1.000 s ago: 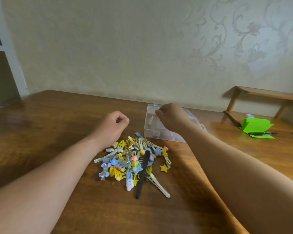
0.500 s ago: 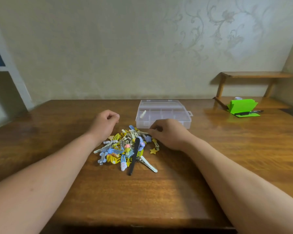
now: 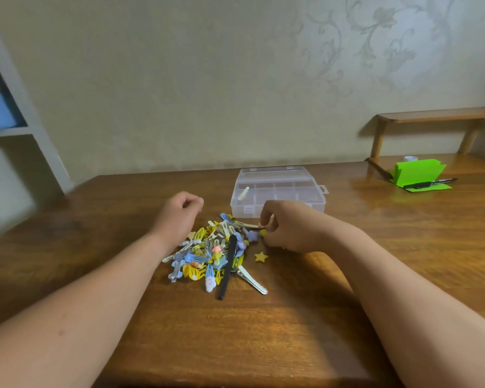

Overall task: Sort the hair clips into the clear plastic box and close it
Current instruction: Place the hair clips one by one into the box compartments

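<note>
A heap of colourful hair clips [image 3: 213,253] lies on the wooden table [image 3: 263,331], with a long black clip [image 3: 226,268] and a silver clip [image 3: 252,280] at its near side. Behind it stands the clear plastic box [image 3: 277,191], open, with one pale clip [image 3: 242,193] in its left compartment. My right hand [image 3: 286,225] rests at the heap's right edge, its fingertips pinched on a cream clip with a pink tip [image 3: 249,226]. My left hand [image 3: 179,214] hovers curled at the heap's left, holding nothing. A yellow star [image 3: 261,256] lies loose near my right hand.
A green paper holder [image 3: 416,175] with a black pen [image 3: 429,183] lies at the back right, under a small wooden shelf [image 3: 437,114]. A white shelving unit [image 3: 17,130] stands at the left. The wall runs just behind the box.
My right hand came down from over the box to the heap's right edge and pinched a clip. My left hand stayed curled beside the heap. The camera view shifted.
</note>
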The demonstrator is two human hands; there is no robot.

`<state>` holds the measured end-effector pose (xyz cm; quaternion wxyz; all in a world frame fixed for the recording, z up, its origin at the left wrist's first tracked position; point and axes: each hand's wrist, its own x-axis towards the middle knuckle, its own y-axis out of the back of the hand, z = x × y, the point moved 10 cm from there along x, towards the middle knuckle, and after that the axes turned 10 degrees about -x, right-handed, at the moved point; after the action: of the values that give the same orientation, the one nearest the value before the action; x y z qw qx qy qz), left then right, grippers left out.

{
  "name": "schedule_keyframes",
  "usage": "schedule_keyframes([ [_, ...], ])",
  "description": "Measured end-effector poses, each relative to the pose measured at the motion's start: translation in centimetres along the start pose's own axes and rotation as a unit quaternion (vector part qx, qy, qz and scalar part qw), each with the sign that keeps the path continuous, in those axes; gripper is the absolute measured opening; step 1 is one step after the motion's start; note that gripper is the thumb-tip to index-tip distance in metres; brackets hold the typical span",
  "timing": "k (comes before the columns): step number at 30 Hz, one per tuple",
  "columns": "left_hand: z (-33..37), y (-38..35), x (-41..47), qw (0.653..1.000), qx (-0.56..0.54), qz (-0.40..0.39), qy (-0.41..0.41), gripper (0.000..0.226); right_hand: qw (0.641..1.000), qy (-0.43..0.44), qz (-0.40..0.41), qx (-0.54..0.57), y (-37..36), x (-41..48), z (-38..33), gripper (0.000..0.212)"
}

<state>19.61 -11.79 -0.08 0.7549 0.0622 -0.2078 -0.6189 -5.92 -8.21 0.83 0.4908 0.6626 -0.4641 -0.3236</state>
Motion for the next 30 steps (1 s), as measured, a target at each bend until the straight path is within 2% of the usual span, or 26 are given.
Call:
schedule_keyframes([
  [3, -0.1, 0.0, 0.0, 1.0, 0.003, 0.001, -0.007, 0.017, 0.999, -0.006, 0.038, 0.011, 1.3, -0.2, 0.4, 0.027],
  [5, -0.2, -0.1, 0.1, 1.0, 0.005, -0.002, -0.009, 0.017, 0.992, -0.009, 0.101, 0.074, 3.0, -0.5, 0.8, 0.025],
  [8, -0.2, -0.3, 0.3, 1.0, 0.004, -0.014, -0.01, 0.02, 0.963, -0.028, 0.193, 0.187, 5.8, 0.0, 1.7, 0.016],
  [11, -0.2, -0.6, 0.5, 1.0, 0.0, -0.023, -0.014, 0.021, 0.956, -0.065, 0.24, 0.159, 7.8, 2.4, 2.2, 0.012],
  [18, -0.5, -0.5, 0.7, 0.999, -0.02, -0.026, -0.01, 0.02, 0.969, -0.127, 0.186, 0.1, 7.5, 10.0, 2.6, 0.009],
  [24, -0.5, -0.5, 0.6, 0.999, -0.028, -0.032, -0.007, 0.022, 0.983, -0.148, 0.101, 0.041, 4.2, 13.7, 2.7, 0.013],
  [30, -0.2, -0.4, 0.3, 0.999, -0.036, -0.026, -0.009, 0.024, 0.979, -0.176, 0.102, 0.012, 3.6, 14.9, 3.4, 0.011],
])
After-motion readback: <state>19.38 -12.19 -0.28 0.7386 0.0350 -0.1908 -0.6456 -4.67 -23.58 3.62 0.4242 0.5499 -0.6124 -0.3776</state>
